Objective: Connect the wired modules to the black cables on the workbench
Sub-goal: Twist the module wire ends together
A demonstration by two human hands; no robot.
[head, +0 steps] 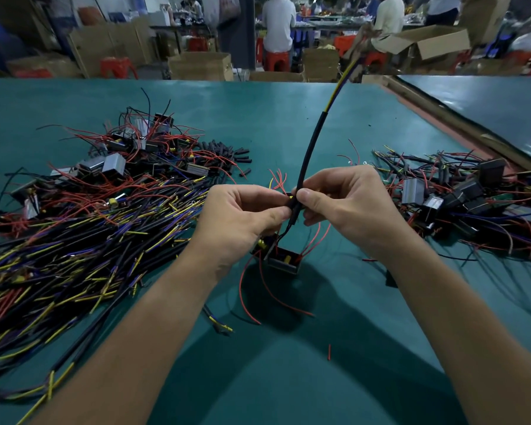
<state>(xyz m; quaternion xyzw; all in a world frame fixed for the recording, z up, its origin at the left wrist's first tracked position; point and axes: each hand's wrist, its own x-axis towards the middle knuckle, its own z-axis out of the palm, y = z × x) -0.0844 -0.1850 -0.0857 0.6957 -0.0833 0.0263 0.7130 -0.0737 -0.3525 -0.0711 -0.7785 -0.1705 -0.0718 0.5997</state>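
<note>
On the near worktop (288, 388), between the two forearms, lies a short red scrap (329, 352). Left of it lies a loose cable end (219, 325) with yellow and blue cores. Just beyond, at centre, sits a module (284, 261), a small open box with red wires (258, 302) trailing toward the near side. Whether it rests on the worktop or hangs just above it cannot be told.

Directly above the module both hands meet. The left hand (246, 216) has its grip pressed on the lower end of a black cable (311, 142), thumb and forefinger pinching it. The right hand (347, 200) pinches the same spot from the other side, thumb tip touching the cable, other fingers curled. Thin leads run from the pinch down to the module. The cable rises from the hands and curves to the far right, its sheath ending high up where yellow and blue cores show.

To the left spreads a big heap of cables (74, 240), black with yellow, blue and red ends. Farther left lies a cluster of modules (114, 164) in red wires, with short black tubes (227, 157) beside it. To the right is another pile (457, 194) of modules with cables.

Beyond the far edge stand boxes (200, 65), red stools (118, 67) and seated people (278, 23) with their backs turned.
</note>
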